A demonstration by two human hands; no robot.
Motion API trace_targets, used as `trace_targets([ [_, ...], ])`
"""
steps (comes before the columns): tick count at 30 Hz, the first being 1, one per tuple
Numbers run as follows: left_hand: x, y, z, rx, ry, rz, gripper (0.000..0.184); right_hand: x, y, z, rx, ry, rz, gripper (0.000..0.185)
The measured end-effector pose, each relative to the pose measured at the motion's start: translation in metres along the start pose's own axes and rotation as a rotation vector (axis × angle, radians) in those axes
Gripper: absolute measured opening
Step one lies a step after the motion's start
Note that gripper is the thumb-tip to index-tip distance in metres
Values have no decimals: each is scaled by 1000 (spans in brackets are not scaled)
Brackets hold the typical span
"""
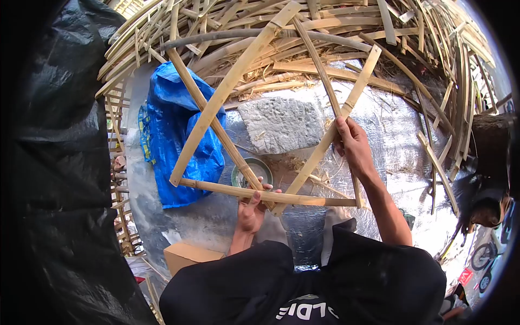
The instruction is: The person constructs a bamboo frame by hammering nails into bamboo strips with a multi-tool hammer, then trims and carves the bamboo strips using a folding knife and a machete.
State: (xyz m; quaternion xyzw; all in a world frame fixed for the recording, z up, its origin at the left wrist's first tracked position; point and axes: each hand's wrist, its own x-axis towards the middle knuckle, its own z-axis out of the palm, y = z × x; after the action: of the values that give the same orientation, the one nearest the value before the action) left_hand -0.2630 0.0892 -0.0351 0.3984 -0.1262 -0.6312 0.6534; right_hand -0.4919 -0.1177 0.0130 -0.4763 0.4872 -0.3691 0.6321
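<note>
Head view: bamboo frame (303,199) of crossed strips, held up in both hands above a silvery sheet (374,227).
Right hand (355,142) clamped at a crossing on the frame's right side; left hand (252,212) clamped on the lower strip, thumb in front. Beyond the frame: rough grey block (281,124), heaped bamboo strips (336,24) farther off. Blue sack (181,135) to the left, round bowl (235,176) just beside it.

A black plastic sheet (65,157) hangs along the left, beside a slatted lattice (122,203); the silvery, crinkled floor (401,146) glares in daylight, and wheels (481,257) show at the lower right edge.
</note>
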Motion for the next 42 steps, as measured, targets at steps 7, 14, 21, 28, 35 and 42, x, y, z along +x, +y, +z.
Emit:
trace_targets([
  [7, 26, 30, 30, 18, 226, 196, 48, -1, -3, 25, 165, 62, -52, 37],
  [14, 53, 92, 26, 303, 222, 222, 46, -10, 11, 40, 279, 91, -12, 37],
  [21, 52, 126, -3, 467, 268, 196, 47, -34, -37, -12, -348, -279, 327, 55],
  [28, 51, 133, -32, 562, 238, 147, 48, -9, -80, -29, -838, 287, -400, 51],
  [35, 60, 113, -43, 477, 254, 104, 44, 47, -87, -5, -1409, 537, -772, 94],
  [42, 65, 108, -46, 522, 259, 89, 49, 142, -79, -32, -1556, 6, -621, 78],
])
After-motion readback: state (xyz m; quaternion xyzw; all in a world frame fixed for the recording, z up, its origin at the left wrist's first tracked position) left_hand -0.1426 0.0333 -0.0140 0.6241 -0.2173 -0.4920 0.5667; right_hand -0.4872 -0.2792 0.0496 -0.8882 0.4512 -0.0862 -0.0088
